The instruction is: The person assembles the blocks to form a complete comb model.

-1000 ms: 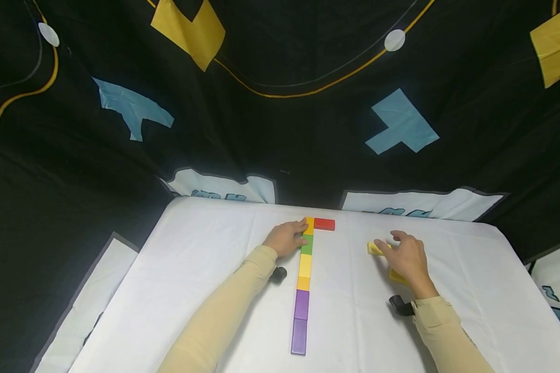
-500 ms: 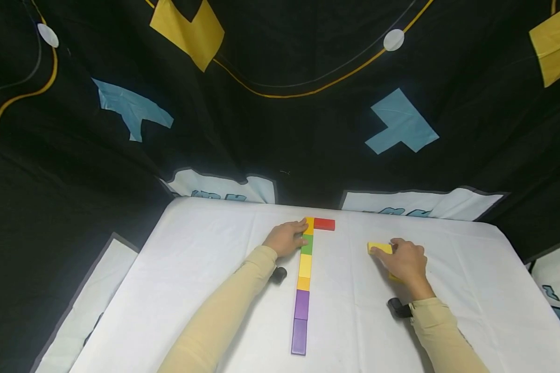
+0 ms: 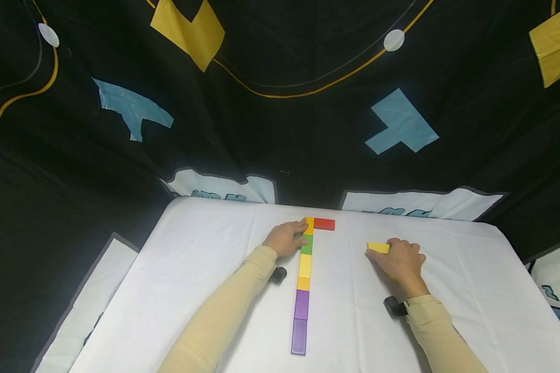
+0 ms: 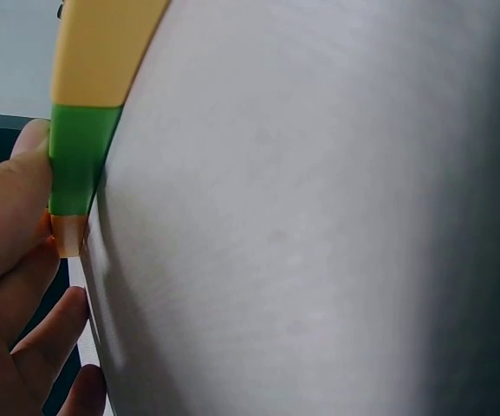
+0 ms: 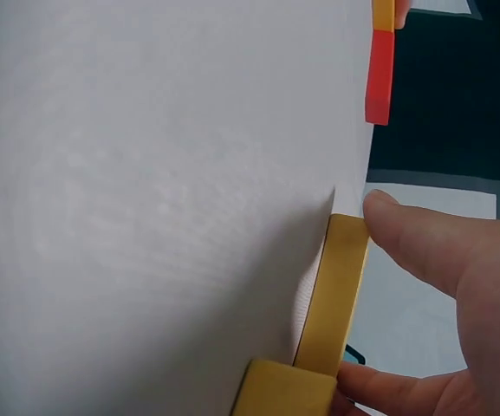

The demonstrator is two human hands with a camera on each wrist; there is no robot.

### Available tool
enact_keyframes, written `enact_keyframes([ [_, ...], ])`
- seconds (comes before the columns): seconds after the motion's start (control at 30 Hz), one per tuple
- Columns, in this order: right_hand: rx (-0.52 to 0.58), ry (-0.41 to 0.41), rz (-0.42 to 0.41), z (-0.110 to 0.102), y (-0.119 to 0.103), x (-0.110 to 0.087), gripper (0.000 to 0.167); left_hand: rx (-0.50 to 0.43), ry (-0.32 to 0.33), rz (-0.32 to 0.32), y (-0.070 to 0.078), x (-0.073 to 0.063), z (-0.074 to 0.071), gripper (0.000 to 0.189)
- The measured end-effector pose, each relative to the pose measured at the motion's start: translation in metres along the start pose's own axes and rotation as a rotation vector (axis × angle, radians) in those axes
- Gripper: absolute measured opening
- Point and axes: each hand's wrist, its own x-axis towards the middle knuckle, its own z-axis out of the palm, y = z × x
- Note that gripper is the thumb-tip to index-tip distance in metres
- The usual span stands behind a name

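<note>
"Yellow rectangular block (image 3: pixel 378 246): where does it lie, and what state is the right hand (image 3: pixel 403 261) in?"

"It lies on the right part of the white cloth-covered table (image 3: pixel 168 259). The right hand grasps it, thumb at its left end and a finger at its right. A second yellow rectangular block (image 5: pixel 284 392) shows just beside it in the right wrist view; whether the two touch cannot be told."

"And the left hand (image 3: pixel 284 238)?"

"Relaxed, fingers loosely extended: a finger touches the orange rectangular block (image 3: pixel 310 227) at the far end of a straight row (image 3: pixel 302 305), and the thumb touches the green rectangular block (image 3: pixel 308 247) next to it."

"How does the row continue?"

"Nearer lie a pale yellow rectangular block (image 3: pixel 305 265), a shorter orange-yellow block (image 3: pixel 303 283) and two purple rectangular blocks (image 3: pixel 299 336), laid end to end. A red rectangular block (image 3: pixel 324 224) touches the orange one's right side, forming a corner"
</note>
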Motion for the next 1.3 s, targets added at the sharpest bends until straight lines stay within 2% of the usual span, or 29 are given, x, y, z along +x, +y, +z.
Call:
enact_keyframes([
  [0.6,0.07,0.028,-0.01,-0.004,-0.006,-0.001,0.075,-0.006,-0.002,-0.004,-0.001,0.0,-0.001,0.056],
  [0.97,0.103,0.035,-0.037,-0.009,-0.025,-0.004,0.074,0.0,0.0,0.003,-0.002,0.001,0.0,0.056],
  [1.3,0.117,0.032,-0.057,-0.005,-0.041,-0.004,0.073,0.012,-0.012,-0.005,-0.002,0.001,0.0,0.057],
])
